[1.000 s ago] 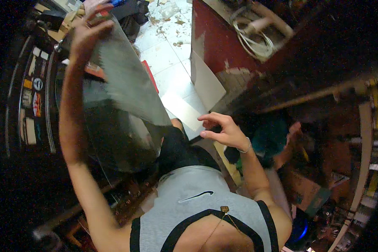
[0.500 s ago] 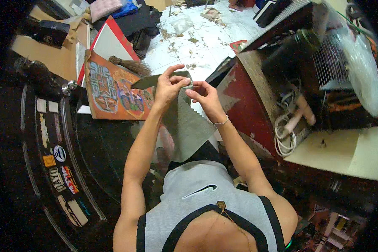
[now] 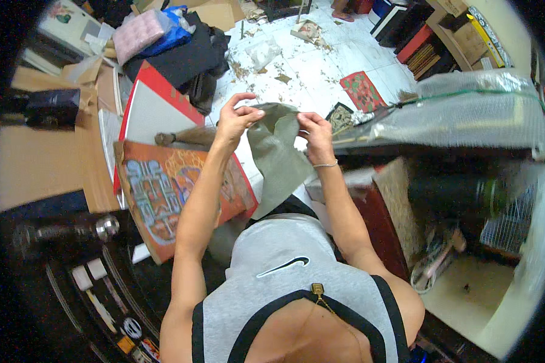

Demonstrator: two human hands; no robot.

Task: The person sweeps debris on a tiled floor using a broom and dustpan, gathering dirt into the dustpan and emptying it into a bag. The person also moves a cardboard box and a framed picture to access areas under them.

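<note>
An olive-grey sheet (image 3: 280,154) of thin, cloth-like material hangs in front of me, its lower end near my lap. My left hand (image 3: 233,124) pinches its upper left edge between thumb and fingers, with the index finger stretched out. At the upper right edge, my right hand (image 3: 316,134) pinches it too. The top edge is spread between my two hands, and the part in the middle looks folded over. I cannot tell whether it is one layer or two.
An orange painted board (image 3: 169,196) and a brush broom (image 3: 184,136) are at my left, by a red-edged white panel (image 3: 154,115). To my right stands a dark red cabinet (image 3: 378,227) below a bubble-wrapped item (image 3: 460,118). Debris litters the white tiled floor (image 3: 312,63).
My hands have moved apart from close together, my right hand going rightward, and the sheet's top edge is now spread between them. The view has shifted, showing more of the floor.
</note>
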